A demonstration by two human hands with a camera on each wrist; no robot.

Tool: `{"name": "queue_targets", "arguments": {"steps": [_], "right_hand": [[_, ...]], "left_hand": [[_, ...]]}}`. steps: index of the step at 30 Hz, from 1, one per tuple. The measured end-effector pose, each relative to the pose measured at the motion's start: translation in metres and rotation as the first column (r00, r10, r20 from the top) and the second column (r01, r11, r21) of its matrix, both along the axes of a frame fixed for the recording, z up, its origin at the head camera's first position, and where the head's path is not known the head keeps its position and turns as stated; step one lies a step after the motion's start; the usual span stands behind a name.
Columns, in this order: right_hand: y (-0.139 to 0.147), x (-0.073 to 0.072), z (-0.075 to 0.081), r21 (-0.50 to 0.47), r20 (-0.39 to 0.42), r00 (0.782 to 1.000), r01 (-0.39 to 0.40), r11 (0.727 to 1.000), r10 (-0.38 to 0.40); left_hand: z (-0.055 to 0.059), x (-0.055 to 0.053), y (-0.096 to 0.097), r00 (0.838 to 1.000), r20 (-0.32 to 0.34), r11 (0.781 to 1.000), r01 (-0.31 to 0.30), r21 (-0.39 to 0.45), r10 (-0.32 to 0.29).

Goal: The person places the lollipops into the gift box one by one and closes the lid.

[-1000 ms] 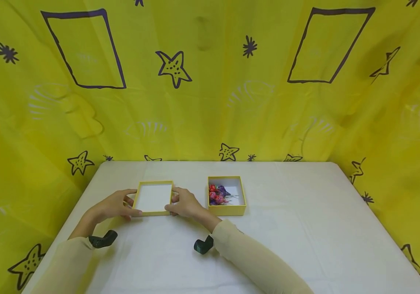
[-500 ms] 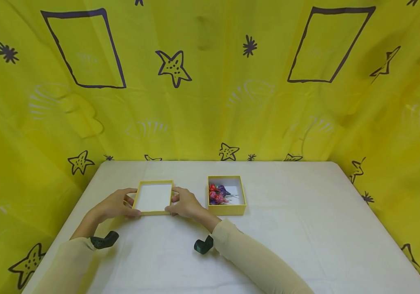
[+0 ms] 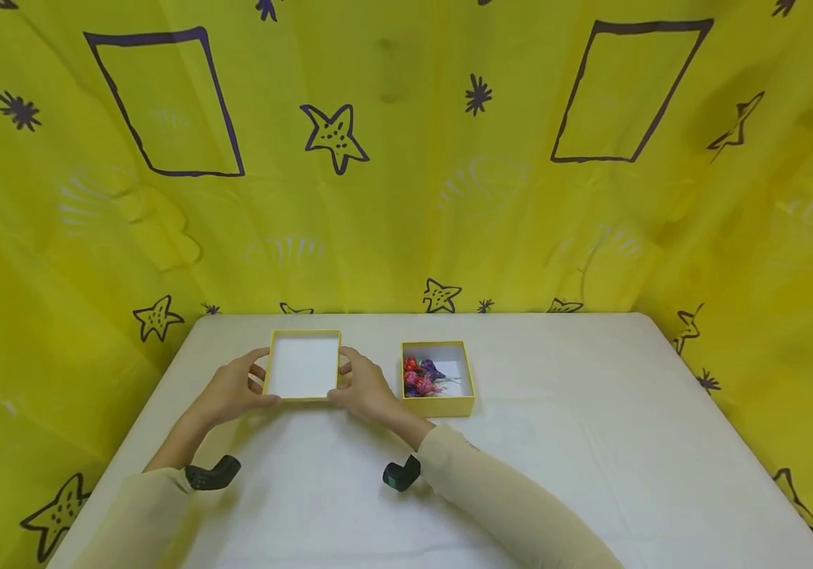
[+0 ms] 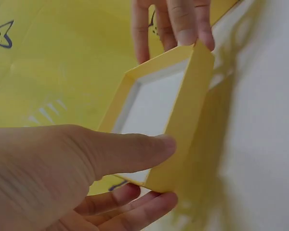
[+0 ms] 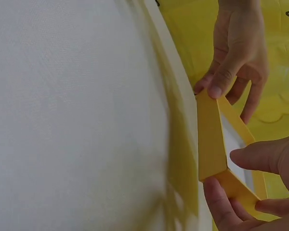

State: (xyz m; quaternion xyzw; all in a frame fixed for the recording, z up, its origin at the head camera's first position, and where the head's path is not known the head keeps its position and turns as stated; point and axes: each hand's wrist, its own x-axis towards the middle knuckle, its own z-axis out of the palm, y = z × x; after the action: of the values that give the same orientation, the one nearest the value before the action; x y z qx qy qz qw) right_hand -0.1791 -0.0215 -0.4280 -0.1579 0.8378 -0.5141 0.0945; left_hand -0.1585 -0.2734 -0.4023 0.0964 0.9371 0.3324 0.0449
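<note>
My left hand and right hand hold a shallow yellow box lid by opposite sides, its white inside facing up toward the head camera. In the left wrist view my left thumb lies over the near wall, with fingers under the lid's edge. The right wrist view has my right thumb over the rim and fingers beneath a corner. A shadow falls on the tabletop below the raised lid. To the right, a yellow box holds several red, pink and purple wrapped lollipops, heaped on its left side.
White cloth covers the table. A yellow curtain with drawn starfish hangs behind and at both sides. Dark wrist-worn devices stick out beside the left sleeve and right sleeve.
Both hands have raised the lid off the table and shifted it slightly right and away from me. Its inside now faces the head camera more squarely. The box of lollipops has stayed put.
</note>
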Motion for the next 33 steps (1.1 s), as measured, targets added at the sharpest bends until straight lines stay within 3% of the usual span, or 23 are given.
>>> {"name": "queue_targets", "arguments": {"steps": [6,14,21,25,33], "right_hand": [[0.014,-0.002,0.016,-0.032,-0.066,0.997,0.04,0.999,-0.042],[0.034,-0.003,0.034,-0.133,-0.085,0.991,0.09,0.987,-0.102],[0.044,0.003,0.046,-0.207,-0.024,0.991,0.123,0.971,-0.13],[0.047,0.003,0.046,-0.233,-0.011,0.988,0.145,0.962,-0.152],[0.054,0.002,0.045,-0.251,-0.013,0.987,0.153,0.956,-0.162]], "left_hand": [[0.009,0.0,0.018,0.988,-0.151,0.999,-0.024,0.042,0.031],[0.016,0.003,0.044,0.939,-0.336,0.991,-0.037,0.125,0.078],[0.02,0.006,0.068,0.919,-0.371,0.969,-0.044,0.244,0.135],[0.022,0.006,0.077,0.909,-0.395,0.967,-0.03,0.251,0.131],[0.024,0.009,0.081,0.914,-0.372,0.965,-0.066,0.255,0.161]]}}
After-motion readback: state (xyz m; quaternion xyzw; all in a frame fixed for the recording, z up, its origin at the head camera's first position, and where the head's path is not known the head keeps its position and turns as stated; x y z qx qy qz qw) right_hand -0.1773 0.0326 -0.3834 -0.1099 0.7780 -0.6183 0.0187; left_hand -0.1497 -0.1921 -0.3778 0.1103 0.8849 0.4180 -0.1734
